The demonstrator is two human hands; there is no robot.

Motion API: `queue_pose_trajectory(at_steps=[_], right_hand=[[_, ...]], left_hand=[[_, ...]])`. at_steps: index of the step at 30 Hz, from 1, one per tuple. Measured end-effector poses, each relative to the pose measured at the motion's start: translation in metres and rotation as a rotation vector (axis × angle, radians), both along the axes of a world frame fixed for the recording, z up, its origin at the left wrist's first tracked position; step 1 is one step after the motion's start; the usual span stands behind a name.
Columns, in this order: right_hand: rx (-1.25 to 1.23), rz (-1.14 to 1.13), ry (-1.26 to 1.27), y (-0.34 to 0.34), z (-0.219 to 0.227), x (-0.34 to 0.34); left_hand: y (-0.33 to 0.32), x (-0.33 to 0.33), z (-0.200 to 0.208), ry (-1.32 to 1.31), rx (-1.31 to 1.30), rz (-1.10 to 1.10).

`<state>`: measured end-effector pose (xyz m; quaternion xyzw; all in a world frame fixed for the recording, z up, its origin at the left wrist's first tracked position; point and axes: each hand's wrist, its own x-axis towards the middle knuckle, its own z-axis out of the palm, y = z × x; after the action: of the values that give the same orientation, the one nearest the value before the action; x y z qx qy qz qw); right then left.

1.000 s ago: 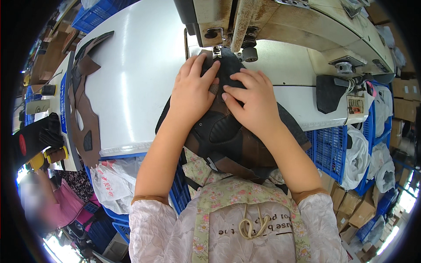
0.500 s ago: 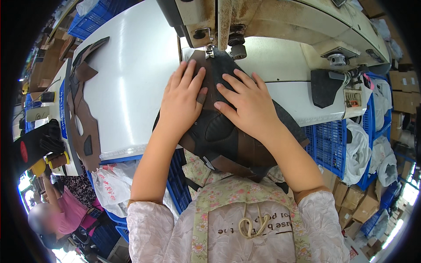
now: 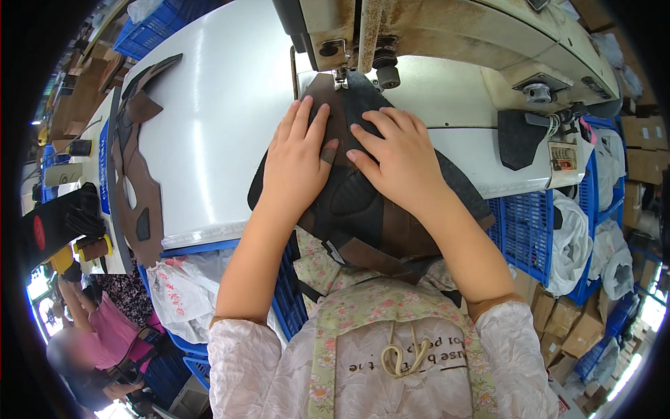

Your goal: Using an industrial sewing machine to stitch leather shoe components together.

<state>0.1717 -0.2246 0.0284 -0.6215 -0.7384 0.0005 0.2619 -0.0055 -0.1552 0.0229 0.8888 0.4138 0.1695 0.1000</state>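
Nearest, a pale green floral apron (image 3: 387,305) is worn over a white lace-textured top (image 3: 244,356). Directly beyond it lies the workpiece, a panelled black-and-brown sheet of leather-like material (image 3: 356,195); its lower edge overhangs the table front toward the apron, and its narrow far end sits at the machine's presser foot. The left hand (image 3: 296,157) rests flat on it, fingers slightly parted, fingertips on the brown strip; a dark band is noted on the thumb. The right hand (image 3: 398,157) lies palm down on the black side, fingers spread. Neither hand is seen pinching the material. The metal presser foot (image 3: 340,79) stands over the brown-black join, below a cream, rust-stained sewing machine (image 3: 447,35). On the glossy white table (image 3: 209,140), brown and black cut pieces (image 3: 144,185) lie at left. Farther off: a blue plastic crate (image 3: 523,234), brown cardboard boxes (image 3: 565,321) and a co-worker in pink (image 3: 112,332).
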Motion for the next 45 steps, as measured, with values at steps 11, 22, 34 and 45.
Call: queue_pose_trajectory(at_steps=[11, 22, 34, 45], right_hand=[[0.016, 0.001, 0.013, -0.002, -0.005, -0.005], [0.081, -0.02, 0.0, 0.014, -0.006, 0.0], [0.091, -0.017, 0.063, 0.016, -0.007, 0.001], [0.061, -0.009, 0.098, 0.02, -0.01, 0.006]], left_hand=[[-0.007, -0.004, -0.003, 0.111, 0.071, 0.045], [0.007, 0.005, -0.008, 0.08, 0.096, 0.068], [0.017, 0.009, -0.012, 0.052, 0.101, 0.097], [0.021, 0.012, -0.014, 0.061, 0.121, 0.097]])
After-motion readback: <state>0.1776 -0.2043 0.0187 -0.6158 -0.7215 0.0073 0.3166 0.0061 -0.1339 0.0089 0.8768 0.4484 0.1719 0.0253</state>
